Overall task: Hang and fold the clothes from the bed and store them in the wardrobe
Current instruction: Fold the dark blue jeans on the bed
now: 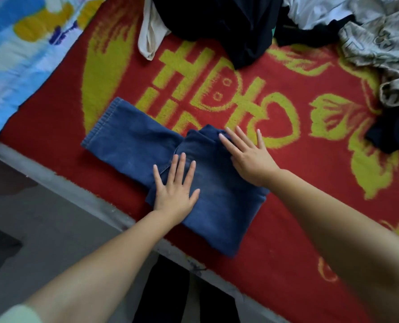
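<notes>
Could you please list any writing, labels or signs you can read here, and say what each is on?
"囍": a large yellow double-happiness character woven into the red blanket, partly hidden by the folded jeans.
Grey printed garment: its pattern is too crumpled and blurred to read.
No other readable text.

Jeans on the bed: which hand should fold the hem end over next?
Probably left. The left hand lies flat nearer the jeans' free hem end; the right hand presses the far side.

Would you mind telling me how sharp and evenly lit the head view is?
Head view: soft, even light, no glare or hard shadows; jeans and both flat hands, left, right, are fairly sharp; forearms near the bottom edge blur; the wide lens bows the bed edge.
</notes>
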{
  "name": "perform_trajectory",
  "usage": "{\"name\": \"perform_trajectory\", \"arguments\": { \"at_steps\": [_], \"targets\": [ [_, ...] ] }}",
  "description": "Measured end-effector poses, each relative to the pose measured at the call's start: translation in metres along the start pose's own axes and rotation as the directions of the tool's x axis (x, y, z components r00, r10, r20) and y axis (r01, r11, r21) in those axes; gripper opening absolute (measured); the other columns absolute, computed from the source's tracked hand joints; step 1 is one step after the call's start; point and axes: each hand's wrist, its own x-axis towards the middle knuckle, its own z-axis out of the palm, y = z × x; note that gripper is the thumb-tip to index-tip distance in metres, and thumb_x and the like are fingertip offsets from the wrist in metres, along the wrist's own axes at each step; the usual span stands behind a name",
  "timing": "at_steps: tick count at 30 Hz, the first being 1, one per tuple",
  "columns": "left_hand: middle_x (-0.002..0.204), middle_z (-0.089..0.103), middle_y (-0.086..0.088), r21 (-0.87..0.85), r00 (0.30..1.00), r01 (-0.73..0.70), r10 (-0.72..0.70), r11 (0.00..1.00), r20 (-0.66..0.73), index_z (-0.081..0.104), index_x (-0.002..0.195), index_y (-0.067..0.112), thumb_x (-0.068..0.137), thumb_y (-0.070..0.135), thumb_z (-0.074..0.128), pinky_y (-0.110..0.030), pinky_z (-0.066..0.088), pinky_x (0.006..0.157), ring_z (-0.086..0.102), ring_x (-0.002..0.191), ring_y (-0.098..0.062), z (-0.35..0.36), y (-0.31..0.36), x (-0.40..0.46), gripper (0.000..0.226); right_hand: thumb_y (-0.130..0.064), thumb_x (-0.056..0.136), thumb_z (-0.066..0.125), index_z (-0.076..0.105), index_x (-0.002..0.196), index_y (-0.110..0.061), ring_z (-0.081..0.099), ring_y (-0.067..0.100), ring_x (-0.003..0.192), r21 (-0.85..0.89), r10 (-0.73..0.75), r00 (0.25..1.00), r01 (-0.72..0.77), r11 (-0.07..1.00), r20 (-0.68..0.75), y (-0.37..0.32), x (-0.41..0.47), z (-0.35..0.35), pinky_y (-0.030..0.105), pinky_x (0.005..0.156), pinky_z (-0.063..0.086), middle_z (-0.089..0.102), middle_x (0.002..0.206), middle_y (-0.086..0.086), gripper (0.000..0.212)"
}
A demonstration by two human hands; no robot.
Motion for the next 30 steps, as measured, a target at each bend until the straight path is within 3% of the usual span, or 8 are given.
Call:
{"name": "perform_trajectory", "arguments": {
  "at_steps": [3,5,9,12,15,22,26,30],
  "targets": [
    [0.156,0.016,-0.018,-0.115,0.979,-0.113,0.091,0.987,-0.184,0.027,0.148,0.006,0.083,0.050,0.049,-0.070,0.021,0.106,0.018,0.145,-0.030,-0.011,0.042,-0.042,0.081,-0.019,0.073,0.037,0.028,0.150,-0.021,0.020,0.030,0.145,-0.221,-0.369,0.929,0.355,0.909,-0.025,0.011,-0.056,0.001,0.066,0.111,0.013,0.024,0.157,0.007,0.078],
    [0.155,0.020,-0.019,-0.231,0.996,-0.078,0.068,0.970,-0.050,0.030,0.147,0.003,0.079,0.060,0.049,-0.071,0.019,0.106,0.020,0.145,-0.029,-0.008,0.086,-0.067,0.091,-0.019,0.070,0.053,0.027,0.150,-0.026,0.024,0.030,0.144,-0.343,-0.478,0.870,0.487,0.803,0.116,0.021,-0.089,0.019,0.068,0.109,0.016,0.025,0.157,0.006,0.084],
    [0.156,-0.017,-0.022,-0.255,0.886,0.352,-0.233,0.901,0.401,-0.013,0.149,0.004,0.070,0.080,0.049,-0.068,-0.026,0.095,-0.022,0.144,-0.031,0.001,0.146,-0.050,0.126,-0.025,0.086,0.060,0.000,0.147,-0.039,0.015,0.023,0.146,-0.433,-0.426,0.877,0.481,0.762,0.223,0.032,-0.078,0.034,0.069,0.108,0.009,0.001,0.158,-0.001,0.087],
    [0.154,-0.024,-0.022,-0.134,0.818,0.433,-0.325,0.892,0.475,-0.022,0.147,0.006,0.075,0.065,0.061,-0.072,-0.023,0.092,-0.026,0.142,-0.034,0.010,0.157,-0.031,0.124,-0.022,0.098,0.042,-0.029,0.140,-0.037,-0.021,0.023,0.143,-0.431,-0.391,0.883,0.467,0.772,0.258,0.024,-0.056,0.043,0.067,0.104,-0.015,-0.033,0.150,0.000,0.084],
    [0.155,-0.024,-0.018,-0.191,0.808,0.491,-0.363,0.850,0.464,-0.018,0.149,0.011,0.085,0.038,0.064,-0.073,-0.013,0.099,-0.026,0.142,-0.031,0.011,0.163,-0.039,0.107,-0.021,0.101,0.037,-0.024,0.145,-0.034,-0.016,0.027,0.146,-0.423,-0.357,0.879,0.468,0.776,0.316,0.021,-0.062,0.045,0.068,0.107,-0.010,-0.023,0.158,0.002,0.077],
    [0.158,-0.022,-0.009,-0.553,0.792,0.471,-0.054,0.687,0.608,-0.011,0.152,0.017,0.091,0.013,0.050,-0.060,-0.004,0.114,-0.023,0.144,-0.019,-0.051,0.110,-0.083,0.086,-0.015,0.100,0.042,-0.005,0.151,-0.037,-0.006,0.034,0.147,-0.316,-0.237,0.719,0.544,0.778,0.654,-0.029,-0.073,-0.033,0.072,0.106,0.006,-0.004,0.161,0.007,0.073],
    [0.151,0.035,-0.010,-0.793,0.784,0.448,0.245,0.413,0.571,0.024,0.151,0.011,0.087,0.001,0.052,-0.023,0.033,0.108,0.036,0.136,-0.018,-0.110,0.052,-0.104,0.070,-0.019,0.095,0.050,0.040,0.143,-0.030,0.047,0.032,0.126,-0.027,-0.323,0.537,0.544,0.839,0.779,-0.068,-0.061,-0.117,0.045,0.091,0.042,0.050,0.138,0.008,0.050],
    [0.116,0.064,-0.015,-0.865,0.825,0.477,0.258,0.156,0.502,0.056,0.120,0.003,0.085,-0.011,0.053,-0.034,0.049,0.092,0.060,0.105,-0.022,-0.158,-0.042,-0.074,0.038,-0.019,0.086,0.063,0.065,0.115,-0.021,0.059,0.018,0.085,-0.022,-0.348,0.648,0.491,0.871,0.677,-0.109,0.010,-0.194,0.022,0.063,0.042,0.065,0.100,-0.002,0.029]
  ]
}}
